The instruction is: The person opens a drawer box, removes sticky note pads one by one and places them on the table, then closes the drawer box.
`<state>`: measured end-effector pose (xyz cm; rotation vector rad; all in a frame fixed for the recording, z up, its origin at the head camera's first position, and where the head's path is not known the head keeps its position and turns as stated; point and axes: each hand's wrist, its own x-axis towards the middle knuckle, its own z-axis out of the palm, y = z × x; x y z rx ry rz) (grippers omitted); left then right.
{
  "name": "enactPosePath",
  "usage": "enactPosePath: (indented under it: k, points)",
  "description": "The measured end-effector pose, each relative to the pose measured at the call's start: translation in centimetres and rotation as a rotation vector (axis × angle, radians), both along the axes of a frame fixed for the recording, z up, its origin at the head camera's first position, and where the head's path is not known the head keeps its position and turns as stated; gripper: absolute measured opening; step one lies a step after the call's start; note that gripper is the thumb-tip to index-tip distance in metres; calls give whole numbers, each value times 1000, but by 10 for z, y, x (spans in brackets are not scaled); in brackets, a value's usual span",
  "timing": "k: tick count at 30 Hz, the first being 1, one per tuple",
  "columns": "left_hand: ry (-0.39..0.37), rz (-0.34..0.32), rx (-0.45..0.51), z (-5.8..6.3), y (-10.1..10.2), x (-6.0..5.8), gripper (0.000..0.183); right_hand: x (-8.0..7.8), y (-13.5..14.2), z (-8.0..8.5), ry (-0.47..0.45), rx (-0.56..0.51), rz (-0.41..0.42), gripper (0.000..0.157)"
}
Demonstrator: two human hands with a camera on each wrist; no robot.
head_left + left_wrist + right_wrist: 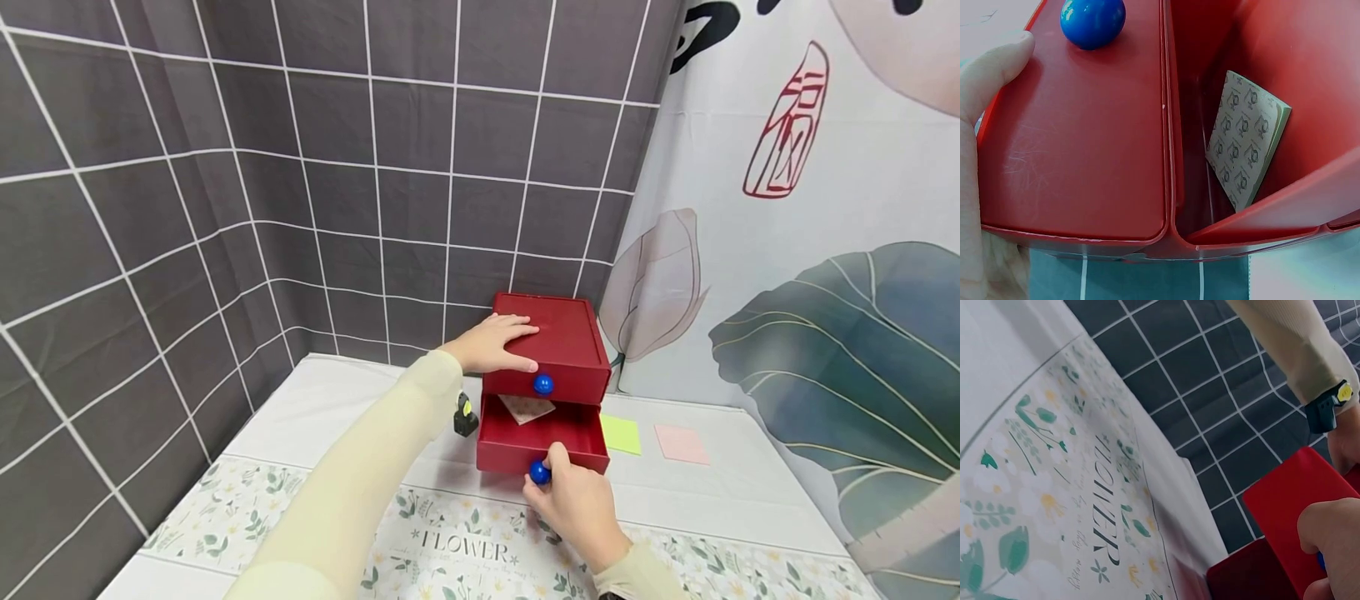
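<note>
A red two-drawer box stands against the tiled backdrop. My left hand rests on its top near the left edge, fingers spread and thumb by the front edge. The upper drawer is closed and has a blue knob. Below it the lower drawer is pulled out. My right hand pinches that drawer's blue knob between thumb and fingers. Inside lies a thin square pad with a small repeated print, towards the back left. In the right wrist view my right hand mostly covers the knob.
To the box's right lie a yellow-green paper square and a pink paper square. A small black object with a yellow spot is left of the box, close to my left forearm. A floral cloth strip runs along the table's front.
</note>
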<state>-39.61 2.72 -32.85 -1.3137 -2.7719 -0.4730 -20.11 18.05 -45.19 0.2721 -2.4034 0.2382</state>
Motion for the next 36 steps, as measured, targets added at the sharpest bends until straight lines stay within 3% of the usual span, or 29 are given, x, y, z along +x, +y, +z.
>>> enactPosePath:
  k: [6,26,36]
  points:
    - [2,-8,4,0,0,-1,78,6,-2,-1,-23,-7,-5,34]
    - [7,-4,-7,2,1,1,76,16,0,-5,47,7,16,35]
    - [9,-12,-7,0,0,-2,77,21,0,-5,23,12,15,36]
